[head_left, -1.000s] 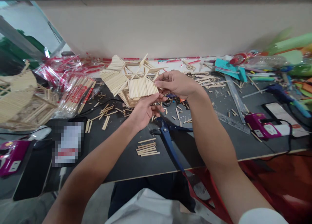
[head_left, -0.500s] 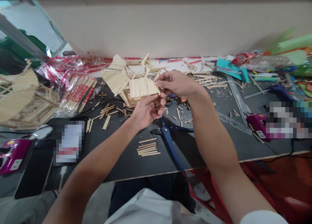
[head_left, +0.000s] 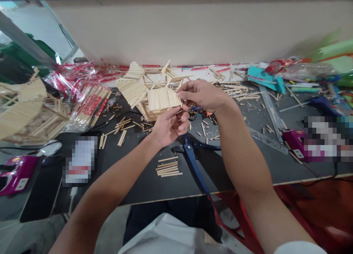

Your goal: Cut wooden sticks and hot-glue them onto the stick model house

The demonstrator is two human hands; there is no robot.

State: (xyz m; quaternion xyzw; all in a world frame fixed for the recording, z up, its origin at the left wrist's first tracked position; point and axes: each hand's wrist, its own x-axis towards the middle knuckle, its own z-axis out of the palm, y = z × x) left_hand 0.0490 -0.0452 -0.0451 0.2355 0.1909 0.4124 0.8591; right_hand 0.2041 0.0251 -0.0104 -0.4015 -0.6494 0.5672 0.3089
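Observation:
A model built of thin wooden sticks (head_left: 132, 90) stands at the back middle, with slatted panels and an open lattice behind them. At the right edge of its front panel (head_left: 162, 99), my right hand (head_left: 202, 95) pinches a thin wooden stick between thumb and fingertips. From below, my left hand (head_left: 170, 127) meets the panel's lower right corner. Its thumb and forefinger close on the low end of that stick, while the other fingers curl loosely. The fingertips partly hide the stick.
Blue-handled cutters (head_left: 194, 162) lie below my hands, beside a row of short sticks (head_left: 167, 168). Another stick model (head_left: 20, 112), bagged chopsticks (head_left: 89, 103) and a phone (head_left: 79, 160) are at left. Rulers (head_left: 270, 108), loose sticks and a teal paper piece (head_left: 263, 78) are at right.
The whole view has shifted slightly, so things appear a little farther right. Both hands stay at the panel's right edge; the left fingers have spread slightly.

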